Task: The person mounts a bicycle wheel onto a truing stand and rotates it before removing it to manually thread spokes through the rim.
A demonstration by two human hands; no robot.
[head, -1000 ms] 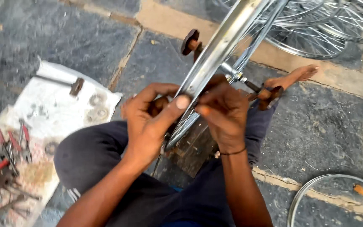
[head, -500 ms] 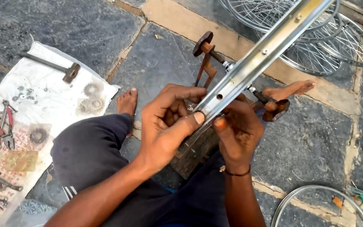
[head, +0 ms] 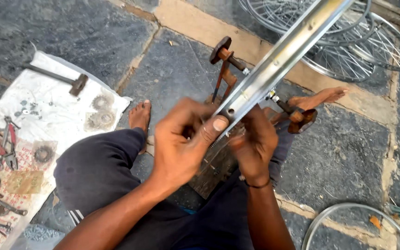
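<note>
The left hand point(head: 181, 143) is closed on the near end of a shiny metal wheel rim point(head: 278, 60), its thumb pressed flat on the rim's outer face and its fingers curled behind. The right hand point(head: 254, 143) sits just beside it on the rim's other side, fingers bent in toward the rim's inner edge; whether they pinch anything small cannot be told. The rim runs from the hands up and away to the top right, seated in a rusty brown stand point(head: 225, 69) between the person's bare feet. Past it, spoked wheels point(head: 348, 51) lie on the stone floor point(head: 70, 37). To the left, a white cloth point(head: 52, 111) carries a hammer point(head: 65, 81), toothed cogs point(head: 99, 113) and red-handled pliers point(head: 1, 146).
</note>
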